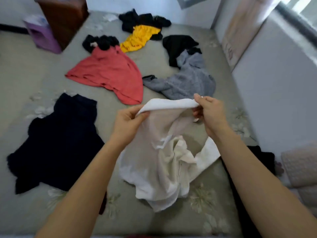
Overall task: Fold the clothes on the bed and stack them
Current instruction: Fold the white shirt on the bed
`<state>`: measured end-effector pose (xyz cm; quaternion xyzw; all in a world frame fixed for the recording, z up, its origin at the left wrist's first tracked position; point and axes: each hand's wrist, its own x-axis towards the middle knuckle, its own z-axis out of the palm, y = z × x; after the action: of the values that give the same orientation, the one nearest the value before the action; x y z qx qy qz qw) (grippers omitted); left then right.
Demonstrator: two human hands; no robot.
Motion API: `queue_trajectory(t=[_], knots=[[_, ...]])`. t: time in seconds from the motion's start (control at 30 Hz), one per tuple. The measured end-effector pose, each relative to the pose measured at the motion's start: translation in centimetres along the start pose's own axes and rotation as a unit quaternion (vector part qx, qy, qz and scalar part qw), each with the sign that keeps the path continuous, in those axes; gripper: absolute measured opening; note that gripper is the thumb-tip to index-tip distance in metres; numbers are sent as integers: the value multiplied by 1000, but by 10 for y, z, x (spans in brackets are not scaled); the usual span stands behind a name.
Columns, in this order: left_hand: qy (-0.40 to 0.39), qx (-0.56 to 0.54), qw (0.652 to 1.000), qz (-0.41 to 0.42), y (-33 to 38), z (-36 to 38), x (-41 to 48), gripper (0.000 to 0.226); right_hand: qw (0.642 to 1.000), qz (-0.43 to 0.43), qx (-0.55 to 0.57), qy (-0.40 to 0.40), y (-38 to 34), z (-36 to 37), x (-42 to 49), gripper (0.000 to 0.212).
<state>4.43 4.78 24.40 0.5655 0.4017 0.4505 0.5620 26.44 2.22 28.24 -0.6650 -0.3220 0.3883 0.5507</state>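
Note:
A thin white garment [159,162] hangs crumpled above the bed [20,76], its lower part resting on the sheet. My left hand [128,122] pinches its upper edge on the left and my right hand [211,112] pinches the same edge on the right, stretching it between them. Spread flat to the left lies a dark navy garment [58,143]. Further back lie a red top [109,73], a grey sweater [187,78], a yellow garment [139,37] and black clothes [144,19].
The bed has a grey-green floral sheet. A white wall [274,83] runs along its right side. A brown cabinet [63,16] and a purple box [42,35] stand at the back left. A quilted pillow [300,165] and a dark cloth [262,157] lie at the right.

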Motion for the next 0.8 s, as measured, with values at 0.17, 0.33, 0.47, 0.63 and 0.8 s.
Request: queue_trajectory(t=[0.17, 0.33, 0.47, 0.63, 0.8], knots=[[-86, 71, 988, 105, 40, 37, -32, 30, 999, -19, 21, 28, -20, -62, -35, 22], [-292, 282, 910, 81, -38, 101, -103, 27, 956, 275, -1, -101, 67, -93, -61, 52], [-456, 346, 819, -35, -89, 127, -150, 49, 924, 283, -247, -76, 140, -91, -66, 22], [-413, 422, 780, -208, -118, 100, -151, 36, 950, 300, -85, -25, 143, -107, -69, 25], [-124, 442, 860, -223, -139, 80, -122, 44, 944, 302, 51, -118, 118, -112, -79, 40]])
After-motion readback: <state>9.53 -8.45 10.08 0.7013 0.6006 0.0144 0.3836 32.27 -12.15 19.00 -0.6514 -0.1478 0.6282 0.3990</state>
